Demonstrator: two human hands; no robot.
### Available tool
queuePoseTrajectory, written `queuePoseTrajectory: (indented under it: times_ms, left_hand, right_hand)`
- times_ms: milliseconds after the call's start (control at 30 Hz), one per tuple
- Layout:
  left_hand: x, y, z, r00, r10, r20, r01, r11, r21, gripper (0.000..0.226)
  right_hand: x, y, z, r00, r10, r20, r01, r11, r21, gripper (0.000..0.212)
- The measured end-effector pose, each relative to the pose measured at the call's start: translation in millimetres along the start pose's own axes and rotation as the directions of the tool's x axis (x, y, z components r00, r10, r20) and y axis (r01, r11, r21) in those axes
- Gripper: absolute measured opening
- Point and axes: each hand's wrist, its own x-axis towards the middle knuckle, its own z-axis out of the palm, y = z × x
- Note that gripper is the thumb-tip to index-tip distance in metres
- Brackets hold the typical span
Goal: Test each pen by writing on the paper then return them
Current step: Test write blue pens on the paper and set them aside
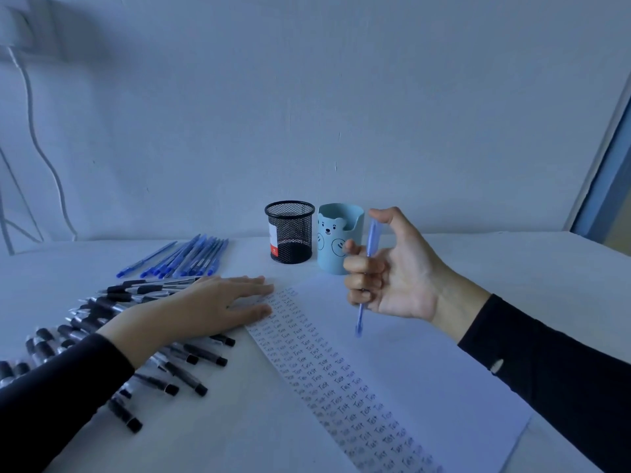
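Note:
A white sheet of paper (409,363) lies on the table, its left strip filled with several columns of the word "Test". My right hand (392,271) is raised above the paper's far end and grips a blue pen (367,278) nearly upright, tip down, clear of the sheet. My left hand (218,305) lies flat with straight fingers on the paper's top left corner, over some black pens (184,356). Several blue pens (184,257) lie in a row at the back left.
A black mesh pen cup (290,232) and a light blue bear-face cup (336,238) stand side by side at the back, just behind my right hand. The black pens fan out along the left to the table's front edge. A wall rises behind the table.

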Motion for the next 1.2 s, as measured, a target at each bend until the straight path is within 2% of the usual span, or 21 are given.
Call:
queuePoseTrajectory:
  times_ms: [67, 133, 167, 200, 267, 300, 367, 433, 500, 600, 633, 700, 767, 833, 933, 1033, 1133, 1200]
  left_hand:
    - [0, 0, 0, 1.000, 0.001, 0.002, -0.001, 1.000, -0.002, 0.079]
    - [0, 2, 0, 1.000, 0.003, 0.005, -0.003, 1.000, 0.008, 0.083]
    - [0, 2, 0, 1.000, 0.001, 0.011, -0.001, 1.000, 0.009, 0.085]
    - [-1, 2, -1, 1.000, -0.001, 0.013, 0.001, 1.000, 0.006, 0.086]
    - [0, 2, -1, 1.000, -0.004, 0.004, 0.004, 1.000, 0.002, 0.085]
    - [1, 2, 0, 1.000, -0.002, -0.001, 0.002, 1.000, 0.006, 0.082]
    - [2, 0, 2, 1.000, 0.008, -0.022, -0.008, 1.000, 0.011, 0.076]
    - [2, -2, 3, 0.998, 0.026, -0.050, -0.025, 0.999, 0.030, 0.070]
    - [1, -1, 2, 0.990, 0.075, -0.116, -0.069, 0.996, 0.056, 0.065]
    - [6, 15, 0, 0.951, 0.174, -0.256, -0.168, 0.985, 0.046, 0.033]
    - [8, 26, 1, 0.935, 0.205, -0.290, -0.204, 0.978, 0.035, 0.031]
    - [13, 49, 8, 0.915, 0.277, -0.293, -0.289, 0.957, 0.002, 0.031]
    - [17, 71, 18, 0.904, 0.357, -0.236, -0.375, 0.926, -0.034, 0.030]
    - [20, 82, 25, 0.898, 0.390, -0.204, -0.407, 0.912, -0.052, 0.026]
    - [19, 81, 26, 0.862, 0.434, -0.262, -0.447, 0.895, 0.013, 0.021]
    - [18, 65, 17, 0.844, 0.434, -0.314, -0.427, 0.899, 0.096, 0.021]
    - [17, 43, -6, 0.828, 0.378, -0.414, -0.393, 0.918, 0.052, 0.017]
    - [15, 30, -23, 0.810, 0.245, -0.532, -0.330, 0.941, -0.069, 0.013]
  right_hand:
    - [0, 0, 4, 0.999, -0.052, 0.003, 0.052, 0.989, -0.136, 0.041]
    - [2, 6, 5, 0.988, -0.152, -0.009, 0.136, 0.904, -0.405, 0.025]
    - [4, 11, 3, 0.972, -0.235, -0.025, 0.175, 0.784, -0.596, 0.017]
    - [5, 17, -1, 0.947, -0.321, -0.027, 0.180, 0.598, -0.781, 0.015]
    - [12, 28, -11, 0.904, -0.425, 0.044, 0.147, 0.214, -0.966, 0.015]
    - [15, 33, -14, 0.891, -0.447, 0.083, 0.142, 0.101, -0.985, 0.015]
    - [20, 41, -18, 0.876, -0.461, 0.142, 0.154, -0.011, -0.988, 0.016]
    - [23, 45, -19, 0.885, -0.438, 0.158, 0.177, 0.004, -0.984, 0.017]
    - [25, 42, -21, 0.887, -0.444, 0.130, 0.182, 0.077, -0.980, 0.016]
    - [27, 23, -32, 0.839, -0.541, 0.051, 0.142, 0.128, -0.982, 0.015]
    - [27, 17, -37, 0.828, -0.560, 0.022, 0.123, 0.143, -0.982, 0.016]
    - [27, 11, -49, 0.831, -0.556, -0.022, 0.086, 0.167, -0.982, 0.019]
    - [27, 10, -61, 0.858, -0.510, -0.051, 0.057, 0.195, -0.979, 0.020]
    - [27, 11, -69, 0.885, -0.463, -0.056, 0.061, 0.235, -0.970, 0.019]
    - [29, 12, -73, 0.892, -0.450, -0.043, 0.093, 0.277, -0.956, 0.018]
    - [32, 15, -72, 0.889, -0.457, -0.016, 0.110, 0.248, -0.962, 0.018]
    - [34, 17, -74, 0.887, -0.461, 0.009, 0.119, 0.210, -0.970, 0.018]
    - [35, 18, -73, 0.888, -0.459, 0.023, 0.145, 0.232, -0.962, 0.017]
